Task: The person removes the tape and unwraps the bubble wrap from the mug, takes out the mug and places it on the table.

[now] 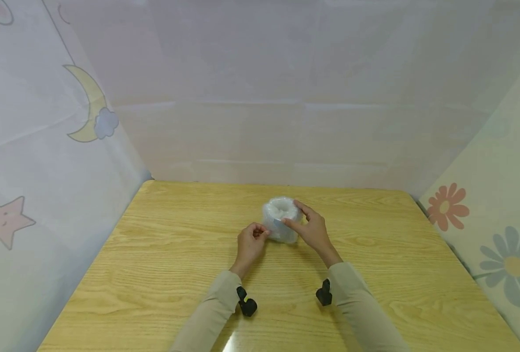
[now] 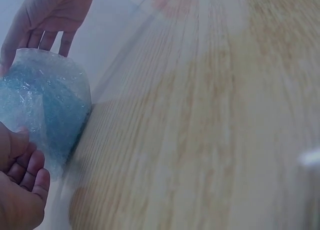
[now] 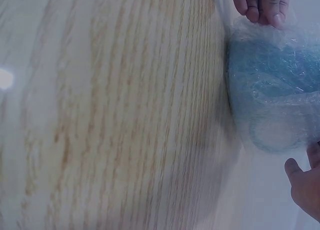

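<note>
A roundish bundle of clear bubble wrap stands on the wooden table, with a hollow in its top. In both wrist views the wrap looks bluish, and what lies inside it does not show. At its near left side, my left hand pinches the wrap's edge between thumb and fingers. My right hand holds the bundle from the right, thumb at the front of the upper rim and fingers at the back. The right wrist view shows the left fingertips right at the wrap's edge.
The wooden table has light grain and reaches back to a pale wall sheet. Sheets with a moon, a star and flowers hang on both sides. A small black device is worn at each sleeve cuff.
</note>
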`<state>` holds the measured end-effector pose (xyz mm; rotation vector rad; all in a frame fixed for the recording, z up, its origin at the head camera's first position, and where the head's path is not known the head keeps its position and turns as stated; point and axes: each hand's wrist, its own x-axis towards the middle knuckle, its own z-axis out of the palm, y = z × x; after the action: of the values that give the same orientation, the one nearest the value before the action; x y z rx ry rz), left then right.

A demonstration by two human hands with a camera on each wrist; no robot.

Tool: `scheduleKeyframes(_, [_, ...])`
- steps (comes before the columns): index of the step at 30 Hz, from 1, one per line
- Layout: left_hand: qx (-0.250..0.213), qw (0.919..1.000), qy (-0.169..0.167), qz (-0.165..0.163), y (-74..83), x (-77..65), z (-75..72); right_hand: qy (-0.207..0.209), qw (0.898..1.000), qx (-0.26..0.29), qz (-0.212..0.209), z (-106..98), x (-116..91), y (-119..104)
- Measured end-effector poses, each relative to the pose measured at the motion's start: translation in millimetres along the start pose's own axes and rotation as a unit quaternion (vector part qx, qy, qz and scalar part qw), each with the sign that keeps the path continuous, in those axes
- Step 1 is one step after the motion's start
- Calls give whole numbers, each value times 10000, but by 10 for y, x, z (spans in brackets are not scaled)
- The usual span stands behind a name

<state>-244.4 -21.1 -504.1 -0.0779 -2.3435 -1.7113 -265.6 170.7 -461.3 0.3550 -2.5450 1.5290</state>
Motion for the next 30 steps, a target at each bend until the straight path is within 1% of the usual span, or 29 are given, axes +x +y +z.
scheduleKeyframes(8, [36,10000,-43,-82,20,-13,-23,18,10000,-28,-67,1,1,13])
scheduleKeyframes(16, [78,9999,-59,-23,20,-32,-38,62,9999,-66,-63,8,-2,24])
scheduleKeyframes(23, [87,9996,-190,-205,14,-50,-63,47,9998,-192,-37,12,-4,13])
scheduleKeyframes(30, [73,9997,-178,-116,9,-43,-66,38,9998,-204,-60,2,-2,-5])
